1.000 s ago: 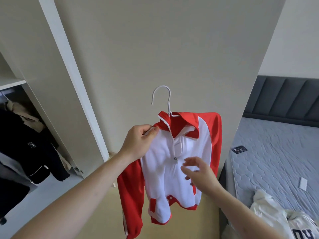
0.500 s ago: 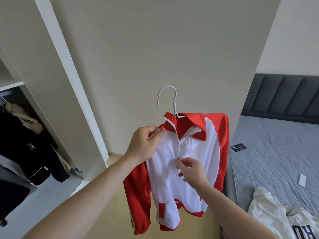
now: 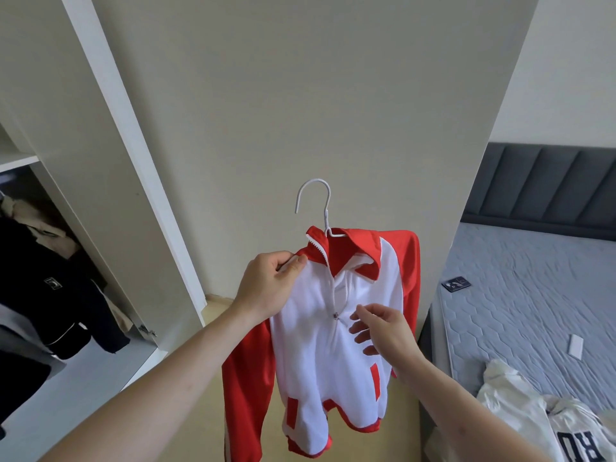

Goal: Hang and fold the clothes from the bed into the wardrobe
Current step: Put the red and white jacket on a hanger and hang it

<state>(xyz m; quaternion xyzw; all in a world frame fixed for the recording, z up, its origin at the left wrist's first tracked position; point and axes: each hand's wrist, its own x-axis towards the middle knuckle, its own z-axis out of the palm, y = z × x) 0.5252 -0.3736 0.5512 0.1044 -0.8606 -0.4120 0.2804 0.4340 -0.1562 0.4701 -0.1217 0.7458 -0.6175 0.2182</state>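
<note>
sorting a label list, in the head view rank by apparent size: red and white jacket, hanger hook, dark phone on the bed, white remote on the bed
1. red and white jacket
2. hanger hook
3. dark phone and white remote: look alike, not ranked.

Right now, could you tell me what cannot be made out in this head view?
- Hanger: only its hook shows; the jacket covers its shoulders.
- Left hand: grips the jacket's shoulder; whether it also grips the hanger is hidden by cloth.
- Wardrobe rail: cut off by the left edge.
- White top on the bed: cut off by the bottom edge, lettering incomplete.
- Dark card on the bed: too small to identify.
</note>
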